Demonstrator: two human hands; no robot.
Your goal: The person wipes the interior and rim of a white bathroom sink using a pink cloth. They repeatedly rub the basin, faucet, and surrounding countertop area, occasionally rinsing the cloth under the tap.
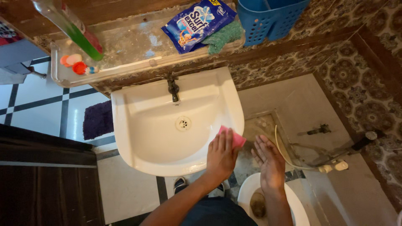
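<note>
Here, seen from above:

- A white sink [142, 125] hung below a glass shelf [125, 54], its dark tap [173, 88] set above the round drain [183, 123].
- The shelf carried a blue packet [197, 23], a green scrubber [224, 37] just beside it, a tilted bottle of green liquid [71, 27] and small orange and red caps [75, 63] near its left end.
- A blue plastic basket [268, 19] hung against the patterned tiled wall [360, 83], just to the right of the shelf.
- A white toilet bowl [293, 201] stood at the lower edge, under the right forearm.
- A purple mat [97, 119] lay on the checked floor to the left of the sink.
- The left hand [221, 157] lay flat on the sink's right rim, fingers straight and together, pressing down on a pink sponge [237, 139] whose corner showed past the fingertips.
- The right hand [270, 163] hung open just beside the sink's rim, palm up, fingers loosely spread, holding nothing.
- A thin pale hose [281, 148] curved along the floor recess just right of that hand.
</note>
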